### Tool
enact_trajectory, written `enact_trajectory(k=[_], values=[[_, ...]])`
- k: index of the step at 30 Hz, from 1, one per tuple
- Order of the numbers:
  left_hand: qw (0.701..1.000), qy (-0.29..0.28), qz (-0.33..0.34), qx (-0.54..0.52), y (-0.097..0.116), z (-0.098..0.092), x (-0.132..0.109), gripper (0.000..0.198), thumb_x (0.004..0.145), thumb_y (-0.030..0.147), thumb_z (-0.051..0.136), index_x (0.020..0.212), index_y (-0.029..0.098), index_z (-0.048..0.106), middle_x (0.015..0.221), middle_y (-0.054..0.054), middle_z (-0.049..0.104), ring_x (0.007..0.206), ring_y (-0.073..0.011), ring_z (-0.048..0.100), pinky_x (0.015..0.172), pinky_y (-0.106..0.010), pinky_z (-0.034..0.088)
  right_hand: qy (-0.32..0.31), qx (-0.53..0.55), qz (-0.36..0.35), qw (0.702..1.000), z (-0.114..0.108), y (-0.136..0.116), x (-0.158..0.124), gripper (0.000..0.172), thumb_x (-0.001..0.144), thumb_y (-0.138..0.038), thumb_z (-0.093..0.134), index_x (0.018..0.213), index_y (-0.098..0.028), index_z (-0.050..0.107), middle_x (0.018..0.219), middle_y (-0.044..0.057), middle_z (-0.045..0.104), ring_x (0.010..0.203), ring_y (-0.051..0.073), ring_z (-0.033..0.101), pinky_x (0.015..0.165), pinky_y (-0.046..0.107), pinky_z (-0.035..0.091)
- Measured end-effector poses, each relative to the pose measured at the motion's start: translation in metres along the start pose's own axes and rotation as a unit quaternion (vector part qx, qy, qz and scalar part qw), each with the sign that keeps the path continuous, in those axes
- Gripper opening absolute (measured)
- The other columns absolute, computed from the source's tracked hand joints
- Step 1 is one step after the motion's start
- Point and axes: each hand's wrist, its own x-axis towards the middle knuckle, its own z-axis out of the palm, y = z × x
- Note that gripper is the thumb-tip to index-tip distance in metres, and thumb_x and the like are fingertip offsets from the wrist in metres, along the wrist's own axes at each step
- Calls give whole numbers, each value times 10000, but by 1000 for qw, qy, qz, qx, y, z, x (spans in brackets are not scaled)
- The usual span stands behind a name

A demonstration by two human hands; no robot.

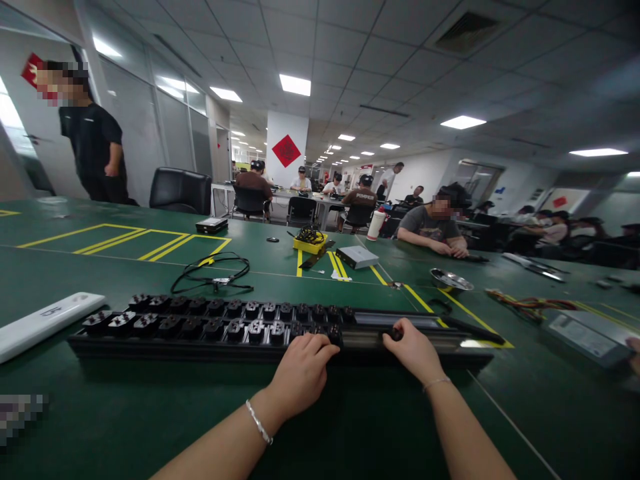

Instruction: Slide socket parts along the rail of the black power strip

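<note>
A long black power strip [210, 327] with two rows of several sockets lies across the green table [150, 413] in front of me. My left hand [300, 373] rests on its front edge near the middle, fingers curled against the last sockets. My right hand [413, 350] is closed in a pinch on a small black part [395, 333] in the strip's bare channel [400, 320] at the right end.
A white bar [45, 323] lies at the left, a black cable [215, 277] behind the strip, a steel bowl [450, 280] and coloured wires [525, 303] at the right. A yellow tray [310, 241] and grey box [356, 257] sit further back. People sit and stand around.
</note>
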Motion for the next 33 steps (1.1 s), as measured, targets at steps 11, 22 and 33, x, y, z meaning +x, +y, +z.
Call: enact_trajectory(k=[11,22,33], values=[[1000,1,1,2,-1,2,0,410,774,65,430,1129,250,520,1086,-31,536,943,-180,467,840,-363,413,12,-5,6,1000,-2,-3,0,193,694,-391,515,717,-226,416,680,-3,561,615,152,533,546,240,301],[1000,7,5,12,0,0,0,430,759,44,441,1125,259,513,1077,-19,541,931,-164,473,838,-337,413,15,-1,-2,1000,-3,-3,-2,179,704,-370,498,704,-226,392,671,-5,547,611,149,524,550,242,306],[1000,9,4,0,-1,2,0,429,764,42,424,1122,259,518,1083,-23,542,956,-177,474,859,-368,414,26,-14,-15,999,-2,1,0,172,705,-363,506,697,-220,409,669,-2,544,615,149,515,538,243,291]])
